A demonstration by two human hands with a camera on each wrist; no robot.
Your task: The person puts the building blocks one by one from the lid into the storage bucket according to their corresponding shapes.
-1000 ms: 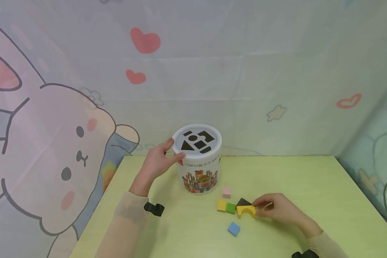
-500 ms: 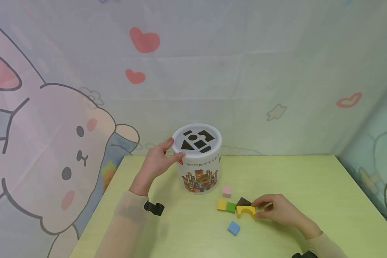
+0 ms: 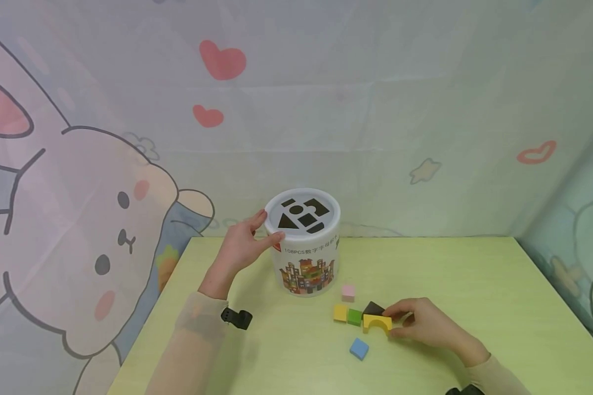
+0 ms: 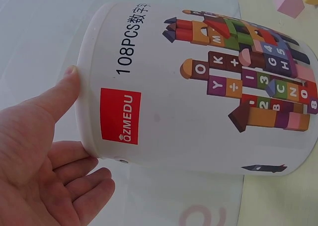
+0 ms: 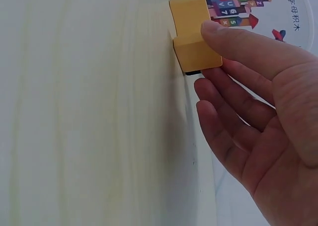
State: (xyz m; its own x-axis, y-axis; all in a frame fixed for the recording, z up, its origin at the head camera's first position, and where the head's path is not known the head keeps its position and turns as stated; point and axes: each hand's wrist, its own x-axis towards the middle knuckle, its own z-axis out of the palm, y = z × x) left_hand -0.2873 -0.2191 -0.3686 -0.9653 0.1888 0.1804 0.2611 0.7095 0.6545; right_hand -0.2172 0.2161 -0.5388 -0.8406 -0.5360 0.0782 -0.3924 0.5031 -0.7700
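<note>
In the head view, a white round bucket (image 3: 307,269) stands upright, its lid (image 3: 272,215) cut with shaped holes. My left hand (image 3: 242,246) holds the lid's rim from the left, thumb on the near side and fingers farther round. The left wrist view shows the bucket's printed wall (image 4: 164,107) beside that hand. My right hand (image 3: 425,322) pinches the right end of a yellow arch block (image 3: 377,320) on the table. Behind the arch lies a dark triangular block (image 3: 373,308), partly hidden. The right wrist view shows my thumb against the arch block (image 5: 191,17).
Left of the arch are a green block (image 3: 354,317) and a yellow square block (image 3: 340,313). A pink block (image 3: 348,293) sits behind them, and a blue block (image 3: 359,349) lies nearer. A cartoon-printed cloth (image 3: 326,109) hangs behind the table (image 3: 449,263).
Almost nothing moves. My right fingers shift slightly at the arch block, which stays in place. My left hand keeps its place on the bucket's rim.
</note>
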